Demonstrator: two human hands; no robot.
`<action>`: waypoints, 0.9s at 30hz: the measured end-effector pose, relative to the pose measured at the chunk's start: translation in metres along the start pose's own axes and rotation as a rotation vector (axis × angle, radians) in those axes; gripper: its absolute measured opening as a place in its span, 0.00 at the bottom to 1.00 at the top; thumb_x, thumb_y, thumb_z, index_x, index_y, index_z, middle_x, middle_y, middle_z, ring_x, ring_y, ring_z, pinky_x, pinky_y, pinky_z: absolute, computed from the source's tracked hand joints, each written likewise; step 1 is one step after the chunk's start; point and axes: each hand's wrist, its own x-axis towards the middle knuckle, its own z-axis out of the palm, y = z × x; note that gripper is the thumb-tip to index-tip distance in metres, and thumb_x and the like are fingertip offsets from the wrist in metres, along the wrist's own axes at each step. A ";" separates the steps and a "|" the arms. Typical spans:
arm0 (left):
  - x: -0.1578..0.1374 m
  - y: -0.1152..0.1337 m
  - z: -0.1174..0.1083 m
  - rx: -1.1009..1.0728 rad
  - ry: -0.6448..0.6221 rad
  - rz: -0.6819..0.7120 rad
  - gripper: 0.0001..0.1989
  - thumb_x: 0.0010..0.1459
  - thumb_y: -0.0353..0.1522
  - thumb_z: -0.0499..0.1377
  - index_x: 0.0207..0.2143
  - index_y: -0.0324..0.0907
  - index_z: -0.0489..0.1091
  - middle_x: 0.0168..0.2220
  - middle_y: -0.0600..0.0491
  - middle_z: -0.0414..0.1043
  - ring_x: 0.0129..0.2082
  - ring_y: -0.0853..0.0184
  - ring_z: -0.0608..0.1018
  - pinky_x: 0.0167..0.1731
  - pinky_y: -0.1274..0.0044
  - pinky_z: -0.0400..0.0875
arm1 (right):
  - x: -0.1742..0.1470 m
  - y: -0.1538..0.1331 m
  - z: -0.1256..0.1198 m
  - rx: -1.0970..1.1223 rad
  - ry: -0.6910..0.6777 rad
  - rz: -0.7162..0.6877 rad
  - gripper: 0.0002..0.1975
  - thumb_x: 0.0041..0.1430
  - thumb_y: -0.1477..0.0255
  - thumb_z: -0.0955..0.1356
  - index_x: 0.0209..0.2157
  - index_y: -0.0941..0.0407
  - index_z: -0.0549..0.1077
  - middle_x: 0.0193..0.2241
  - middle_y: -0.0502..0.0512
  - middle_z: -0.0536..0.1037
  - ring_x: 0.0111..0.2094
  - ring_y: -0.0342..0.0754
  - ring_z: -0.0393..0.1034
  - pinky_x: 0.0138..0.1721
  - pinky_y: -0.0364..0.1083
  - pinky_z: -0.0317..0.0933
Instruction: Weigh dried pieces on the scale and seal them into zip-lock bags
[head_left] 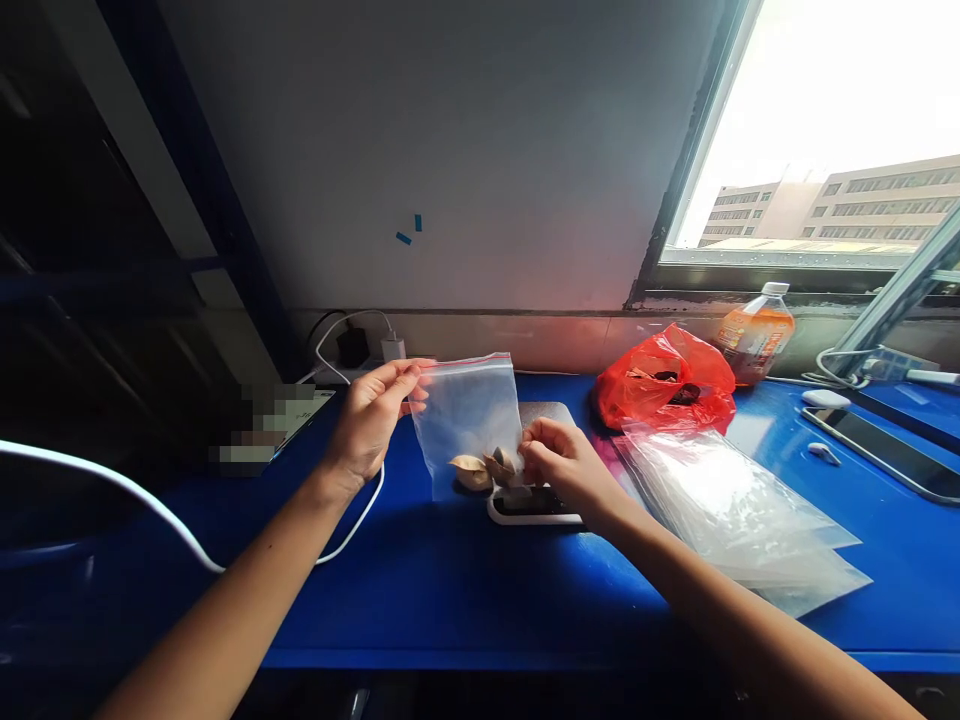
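Note:
A clear zip-lock bag (pixel 466 415) with a red line along its top edge hangs upright in front of me. My left hand (pixel 375 410) pinches its upper left corner. At its lower right edge, the closed fingers of my right hand (pixel 559 460) grip the plastic. Brown, dried, husk-like pieces (pixel 471 472) lie in the bottom of the bag. Partly hidden behind the bag and my right hand is a small scale (pixel 534 517) with a white rim, a dark front panel and a metallic plate.
On the right of the blue table (pixel 450 600) are a stack of clear bags (pixel 739 500), an open red plastic bag (pixel 667 385) with dark pieces, a drink bottle (pixel 757 335), a phone (pixel 892 455) and an earbud (pixel 823 453). A white cable (pixel 127 490) runs at left.

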 end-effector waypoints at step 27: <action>-0.014 -0.007 0.016 -0.209 -0.161 0.162 0.16 0.40 0.31 0.72 0.33 0.44 0.71 0.27 0.58 0.77 0.31 0.70 0.78 0.37 0.76 0.71 | 0.039 -0.103 0.031 -1.083 -0.182 -0.548 0.25 0.51 0.82 0.63 0.53 0.62 0.59 0.37 0.60 0.76 0.33 0.47 0.66 0.31 0.45 0.52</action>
